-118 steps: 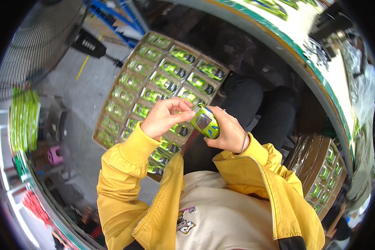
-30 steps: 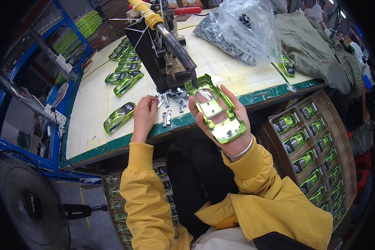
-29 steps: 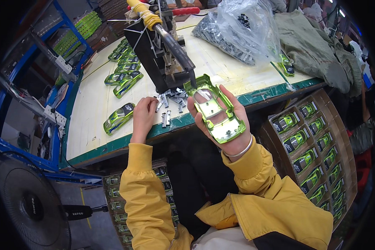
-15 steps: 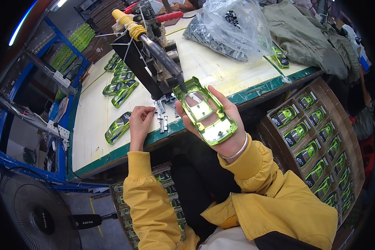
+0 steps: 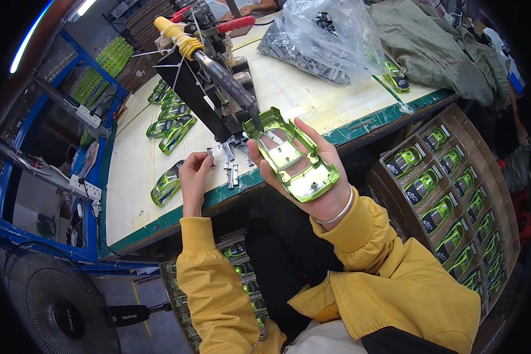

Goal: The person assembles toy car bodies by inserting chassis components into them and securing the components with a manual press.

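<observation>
My right hand [image 5: 331, 203] holds a shiny green toy car body shell [image 5: 304, 184], hollow inside facing up, fingers along its sides. The lower end of a dark rod [image 5: 230, 76] with a yellow ribbed grip reaches the shell's far end; I cannot tell whether they touch. My left hand [image 5: 193, 180] is pinched on a small grey part [image 5: 210, 154] at the table's near edge. Beside it lie several small silvery-grey parts [image 5: 232, 175] in a loose pile. Just left of that hand rests a green and black toy car body [image 5: 167, 184].
More green car bodies [image 5: 176, 131] lie at the table's left. A clear plastic bag [image 5: 312, 56] of small dark parts and grey-green cloth [image 5: 433, 56] lie behind. A partitioned cardboard box [image 5: 404, 138] of cars stands right, a fan [image 5: 62, 312] lower left. Another person's hand [image 5: 249, 10] shows far off.
My left hand has drawn slightly left from the small parts, and a grey part now shows in its fingertips. My right hand keeps the shell at the rod.
</observation>
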Action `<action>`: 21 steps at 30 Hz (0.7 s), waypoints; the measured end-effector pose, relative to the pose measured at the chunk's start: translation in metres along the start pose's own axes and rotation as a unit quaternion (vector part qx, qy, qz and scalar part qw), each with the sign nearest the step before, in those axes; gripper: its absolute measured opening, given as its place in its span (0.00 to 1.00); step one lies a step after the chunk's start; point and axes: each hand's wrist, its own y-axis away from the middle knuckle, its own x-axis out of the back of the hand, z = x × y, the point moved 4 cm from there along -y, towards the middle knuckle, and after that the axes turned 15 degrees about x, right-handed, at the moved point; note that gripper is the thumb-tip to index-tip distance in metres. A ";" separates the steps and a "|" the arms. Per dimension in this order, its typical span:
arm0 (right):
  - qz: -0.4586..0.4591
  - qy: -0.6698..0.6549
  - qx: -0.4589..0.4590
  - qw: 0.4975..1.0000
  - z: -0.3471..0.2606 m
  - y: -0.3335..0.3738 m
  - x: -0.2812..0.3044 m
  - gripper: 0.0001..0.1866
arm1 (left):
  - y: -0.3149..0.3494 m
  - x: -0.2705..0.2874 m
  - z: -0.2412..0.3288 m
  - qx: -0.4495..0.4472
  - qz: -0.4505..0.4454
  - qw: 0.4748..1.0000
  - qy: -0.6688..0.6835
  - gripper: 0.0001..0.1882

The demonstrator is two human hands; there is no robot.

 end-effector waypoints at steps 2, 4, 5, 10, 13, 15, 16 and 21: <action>0.003 -0.002 0.002 1.000 -0.001 0.000 -0.001 0.20 | 0.000 0.001 0.001 0.006 0.007 1.000 0.018 0.05; 0.007 -0.004 0.002 1.000 -0.001 0.000 -0.001 0.20 | -0.001 0.003 -0.001 0.009 0.007 1.000 0.023 0.05; 0.013 -0.003 0.002 1.000 -0.001 0.000 0.000 0.19 | -0.002 0.004 -0.002 0.011 0.006 0.999 0.029 0.05; 0.023 -0.017 -0.007 1.000 -0.003 -0.001 0.000 0.19 | -0.003 0.003 -0.004 0.005 -0.003 0.999 0.041 0.05; 0.022 -0.025 -0.012 0.999 -0.005 -0.001 -0.001 0.19 | -0.002 0.002 -0.003 0.003 -0.007 0.999 0.038 0.05; 0.022 -0.023 -0.012 0.999 -0.005 -0.001 0.000 0.19 | -0.002 0.002 -0.003 0.006 -0.006 0.999 0.033 0.05; 0.023 -0.023 -0.013 0.999 -0.005 -0.001 0.000 0.19 | -0.001 0.002 -0.003 0.008 -0.006 0.999 0.031 0.05; 0.037 -0.054 -0.029 0.997 -0.007 0.000 -0.002 0.19 | 0.000 0.002 -0.002 0.007 -0.007 1.000 0.029 0.04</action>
